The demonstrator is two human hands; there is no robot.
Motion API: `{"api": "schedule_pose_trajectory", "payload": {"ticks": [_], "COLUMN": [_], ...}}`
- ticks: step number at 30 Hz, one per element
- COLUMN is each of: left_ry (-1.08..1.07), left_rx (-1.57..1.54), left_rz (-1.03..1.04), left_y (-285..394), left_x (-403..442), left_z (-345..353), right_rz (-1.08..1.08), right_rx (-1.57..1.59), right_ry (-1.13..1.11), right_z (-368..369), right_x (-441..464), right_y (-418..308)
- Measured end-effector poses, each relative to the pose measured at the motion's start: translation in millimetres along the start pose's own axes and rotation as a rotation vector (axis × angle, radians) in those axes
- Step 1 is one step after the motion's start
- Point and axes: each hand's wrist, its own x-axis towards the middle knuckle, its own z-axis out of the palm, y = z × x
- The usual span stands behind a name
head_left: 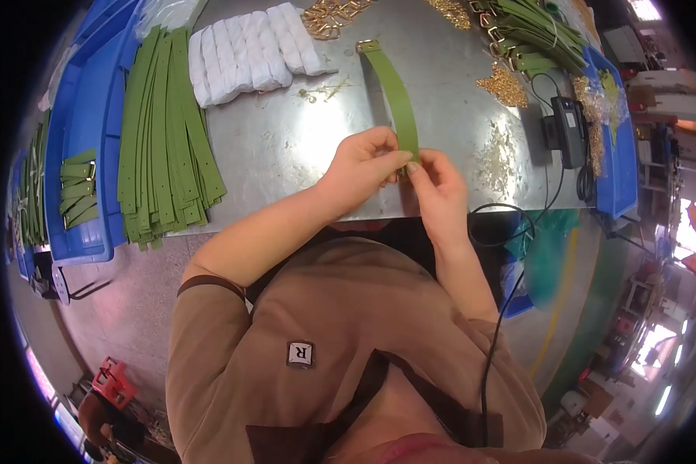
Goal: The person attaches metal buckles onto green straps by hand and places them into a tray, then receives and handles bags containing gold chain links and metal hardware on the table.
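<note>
A green strap point(397, 97) with a gold buckle point(369, 46) at its far end lies across the metal table. Its near end is pinched between the thumb and fingers of my left hand point(369, 162). Close beside it on the right, my right hand point(439, 184) has thumb and fingers closed on the same end. Both hands are near the table's front edge and almost touch. The very tip of the strap is hidden by the fingers.
Left on the metal table point(263, 155) lie many green straps point(162, 139) and a white padded bundle point(251, 54). Gold hardware point(504, 85), buckled straps point(537, 35) and a black device point(569, 131) with cables are right. Blue bins point(85, 246) flank the table.
</note>
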Motion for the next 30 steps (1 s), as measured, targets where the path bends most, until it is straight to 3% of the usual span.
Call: {"api": "schedule_pose_trajectory", "payload": {"ticks": [2,3,5,6,8,17,22,30], "left_ry": [0.013,0.007,0.03,0.028,0.061,0.349,0.246,0.088], "left_rx": [0.059,0.072,0.022,0.037,0.008,-0.081,-0.241,-0.12], "left_rz": [-0.001,0.003,0.048,0.054,-0.013,-0.114,-0.258,-0.447], "left_y": [-2,-1,3,5,11,26,33,47], "left_x": [2,3,3,5,8,2,-2,-43], "left_z": [-1,1,4,1,-8,-21,-39,-42], "right_rz": [-0.121,-0.131,-0.592,-0.602,-0.871,-1.025,-0.958,-0.919], "right_rx": [-0.389,-0.379,-0.754,-0.742,-1.081,-1.229,-1.27,-1.461], "right_ry": [-0.047,-0.041,0.021,0.028,0.017,0.076,0.005,0.019], "right_z": [-7,-5,2,2,-3,-13,-6,3], "right_x": [1,1,3,4,8,38,49,33], "right_y": [4,0,-12,-16,-22,-5,-4,2]}}
